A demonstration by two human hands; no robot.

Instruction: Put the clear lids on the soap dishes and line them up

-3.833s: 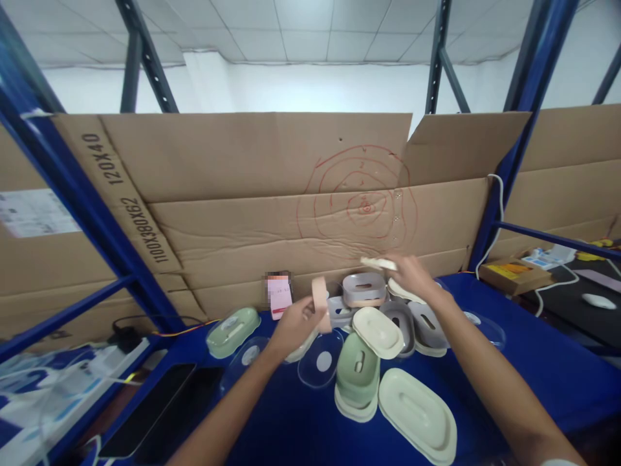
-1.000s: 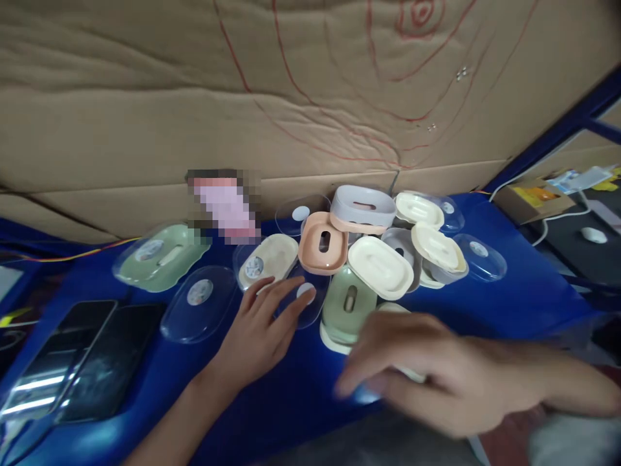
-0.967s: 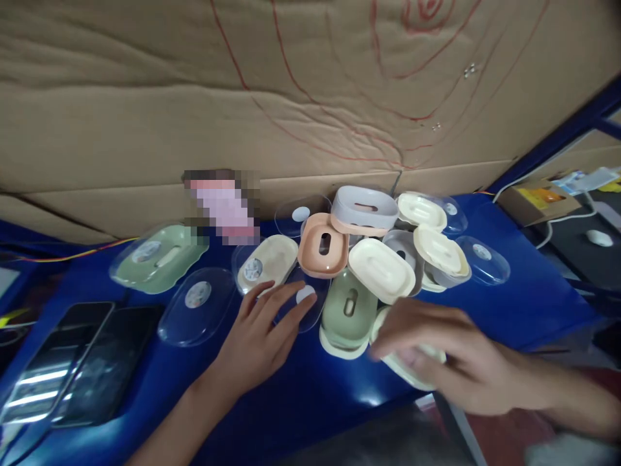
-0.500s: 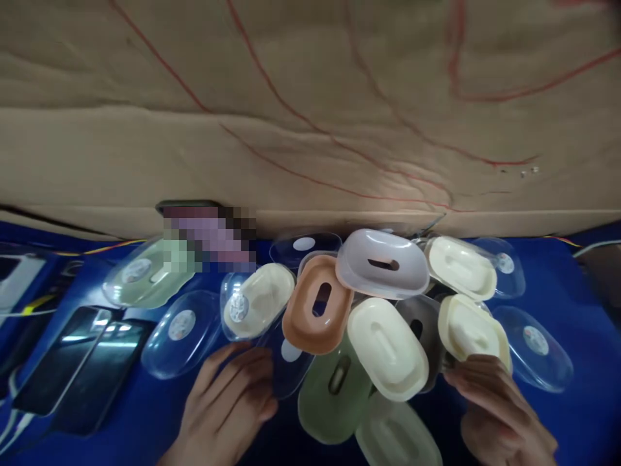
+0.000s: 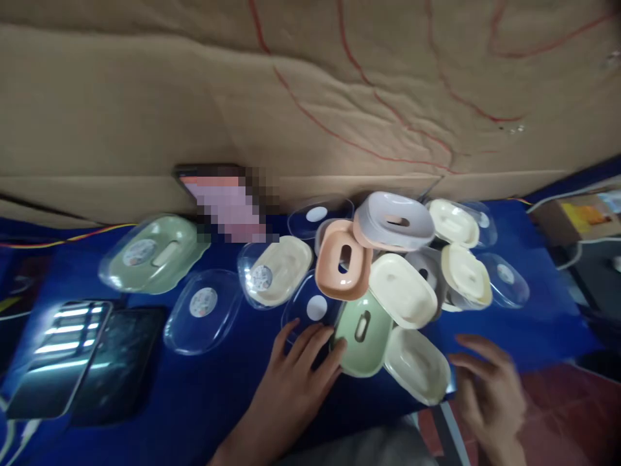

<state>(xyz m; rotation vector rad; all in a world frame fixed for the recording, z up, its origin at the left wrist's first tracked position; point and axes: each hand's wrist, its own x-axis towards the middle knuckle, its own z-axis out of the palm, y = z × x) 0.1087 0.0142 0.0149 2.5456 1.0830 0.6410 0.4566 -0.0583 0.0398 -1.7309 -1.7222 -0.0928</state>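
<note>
My left hand [image 5: 298, 375] lies with fingers spread beside a green slotted soap dish [image 5: 371, 353], fingertips at its left edge and over a clear oval lid [image 5: 294, 317] with a white round label. Empty and with fingers apart, my right hand [image 5: 492, 391] hovers off the table's front edge. Closest to it is a pale grey-green dish [image 5: 417, 366]. Further back cluster a peach dish [image 5: 330, 275], a cream dish [image 5: 405, 291], a lilac dish [image 5: 388, 226] on top of others, and a cream stack [image 5: 468, 275].
On the left lie two dark phones or tablets [image 5: 53, 362] with cables. A screen [image 5: 218, 200] leans against the cardboard wall [image 5: 145, 110]. More clear lids [image 5: 204, 330] and a lidded green dish [image 5: 169, 272] lie on the blue table [image 5: 204, 401]. A box [image 5: 587, 217] stands far right.
The view has shifted and turned. My left hand has moved right to the green dish. My right hand has drawn away from the cream dish at the right, which now sits stacked.
</note>
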